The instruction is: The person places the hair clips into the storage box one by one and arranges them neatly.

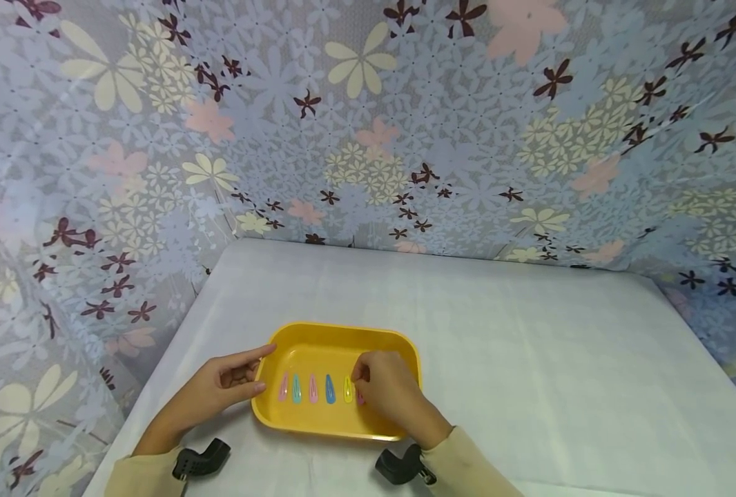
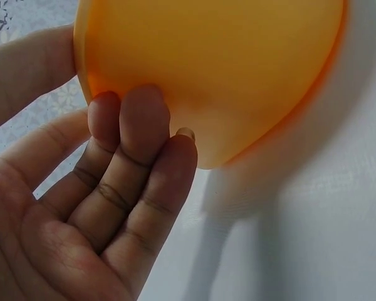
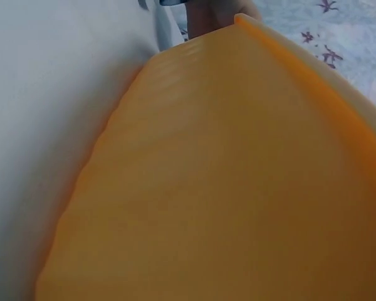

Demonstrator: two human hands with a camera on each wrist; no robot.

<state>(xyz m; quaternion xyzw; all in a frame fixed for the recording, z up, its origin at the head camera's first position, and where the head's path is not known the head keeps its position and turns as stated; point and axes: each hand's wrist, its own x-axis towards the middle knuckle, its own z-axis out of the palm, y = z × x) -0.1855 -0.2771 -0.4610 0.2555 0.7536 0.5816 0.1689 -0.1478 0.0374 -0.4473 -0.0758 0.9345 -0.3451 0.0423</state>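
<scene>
A yellow tray [image 1: 318,422] rests on the white table, with several snap hair clips in a row inside. From the left run a pink clip [image 1: 284,387], a teal clip [image 1: 296,388], another pink clip [image 1: 313,388], a blue clip [image 1: 330,389] and a yellow clip [image 1: 347,389]. My left hand [image 1: 219,385] grips the tray's left end, its fingertips against the outer wall in the left wrist view. Over the tray's right part, my right hand [image 1: 388,386] has curled fingers at a dark pink clip [image 1: 360,397] beside the yellow one, partly hiding it.
White cloth [image 1: 529,359] covers the table around the tray. Flowered fabric [image 1: 368,138] hangs behind and along the sides. A black wrist camera [image 1: 201,458] is on the left wrist, and another camera [image 1: 400,465] is on the right. The tray's outer wall [image 3: 207,175] fills most of the right wrist view.
</scene>
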